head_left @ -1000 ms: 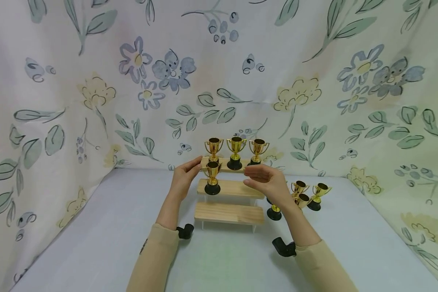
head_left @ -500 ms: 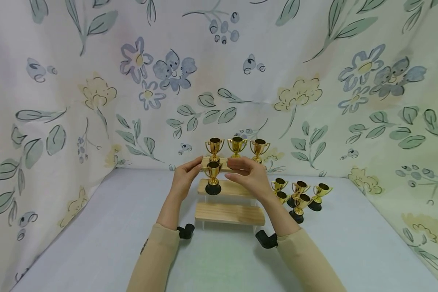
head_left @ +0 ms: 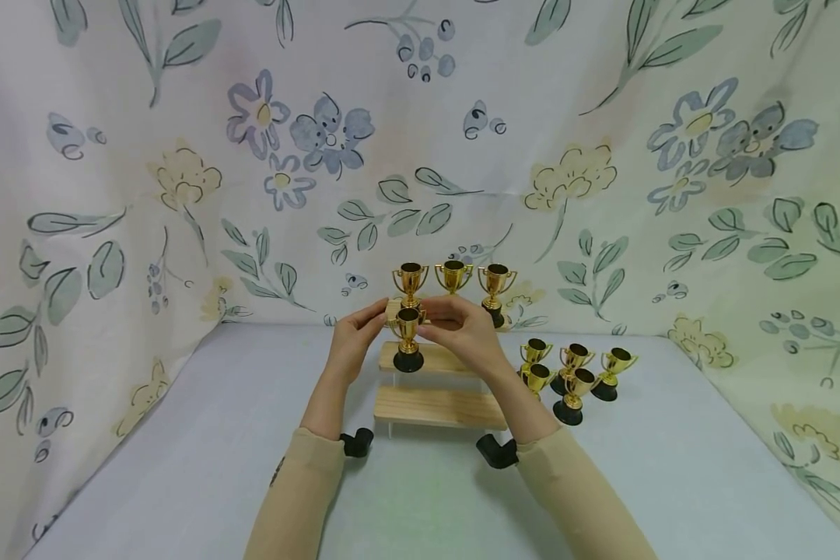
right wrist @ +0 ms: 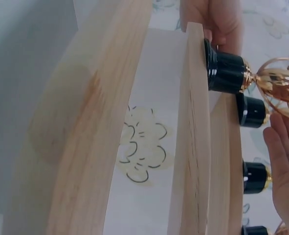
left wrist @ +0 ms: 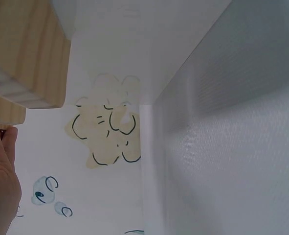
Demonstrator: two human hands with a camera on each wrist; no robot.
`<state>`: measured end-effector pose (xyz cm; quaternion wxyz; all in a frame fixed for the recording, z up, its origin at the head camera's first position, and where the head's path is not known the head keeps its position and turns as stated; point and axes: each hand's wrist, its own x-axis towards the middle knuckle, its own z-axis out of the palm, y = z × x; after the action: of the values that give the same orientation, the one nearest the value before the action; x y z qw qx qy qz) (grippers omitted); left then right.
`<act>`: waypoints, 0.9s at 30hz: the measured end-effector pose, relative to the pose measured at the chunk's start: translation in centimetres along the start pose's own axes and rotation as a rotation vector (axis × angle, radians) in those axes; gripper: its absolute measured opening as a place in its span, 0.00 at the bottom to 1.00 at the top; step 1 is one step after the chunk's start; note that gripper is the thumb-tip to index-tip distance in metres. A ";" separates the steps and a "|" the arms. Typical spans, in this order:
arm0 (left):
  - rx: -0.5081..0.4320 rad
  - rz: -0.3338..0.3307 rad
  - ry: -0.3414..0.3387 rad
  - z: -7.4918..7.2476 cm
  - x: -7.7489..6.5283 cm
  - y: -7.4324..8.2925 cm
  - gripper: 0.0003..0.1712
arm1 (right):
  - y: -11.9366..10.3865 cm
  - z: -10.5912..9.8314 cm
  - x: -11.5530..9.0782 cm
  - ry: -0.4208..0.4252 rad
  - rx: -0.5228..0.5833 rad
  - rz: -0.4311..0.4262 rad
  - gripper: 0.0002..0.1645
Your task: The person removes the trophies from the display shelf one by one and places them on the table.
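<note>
On the middle plank (head_left: 439, 358), between spread left hand (head_left: 352, 341) and right hand (head_left: 470, 336), a black-based gold trophy (head_left: 408, 342) is screening another cup (head_left: 410, 278).

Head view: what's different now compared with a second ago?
The right hand has moved left, to beside the trophy on the middle shelf; I can't tell whether they touch. The left hand stays by the left end of the top shelf, and the three trophies up there haven't moved.
</note>
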<state>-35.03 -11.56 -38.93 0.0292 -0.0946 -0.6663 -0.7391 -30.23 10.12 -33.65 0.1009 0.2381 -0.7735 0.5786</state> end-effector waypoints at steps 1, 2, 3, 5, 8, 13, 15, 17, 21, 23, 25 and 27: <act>0.000 0.000 0.000 0.0 0.0 0.0 0.25 | 0.0 0.1 0.1 -0.001 -0.002 0.002 0.26; -0.001 0.000 0.000 0.0 0.0 0.0 0.25 | 0.0 0.2 0.1 0.001 -0.006 0.004 0.26; -0.003 -0.001 0.003 0.0 0.0 0.0 0.25 | 0.1 0.3 0.2 0.001 -0.012 0.006 0.26; 0.000 0.002 0.004 0.0 0.0 0.1 0.25 | 0.1 0.5 0.3 0.004 -0.021 0.010 0.26; -0.005 0.005 0.009 0.0 0.0 0.1 0.24 | 0.1 0.7 0.4 0.011 -0.039 0.015 0.25; 0.000 0.003 0.009 0.1 0.1 0.1 0.24 | 0.1 1.1 0.4 0.012 -0.046 0.026 0.23; 0.004 0.000 0.010 0.1 0.1 0.1 0.24 | 0.2 1.2 0.4 0.011 -0.043 0.027 0.23; 0.004 -0.002 0.014 0.1 0.1 0.2 0.24 | 0.2 1.2 0.4 0.010 -0.042 0.020 0.22; 0.004 0.002 0.012 0.1 0.0 0.3 0.24 | 0.2 1.3 0.5 0.012 -0.043 0.000 0.21; -0.001 0.002 0.012 0.1 0.0 0.3 0.24 | 0.2 1.4 0.5 0.012 -0.049 -0.006 0.21; 0.000 0.000 0.009 0.0 0.0 0.3 0.24 | 0.3 1.4 0.5 0.011 -0.054 -0.005 0.21; 0.000 -0.002 0.009 0.0 0.0 0.3 0.24 | 0.3 1.4 0.5 0.010 -0.060 -0.006 0.20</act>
<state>-34.99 -11.56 -38.67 0.0316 -0.0905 -0.6664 -0.7394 -30.64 8.72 -34.10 0.1137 0.2344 -0.7892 0.5562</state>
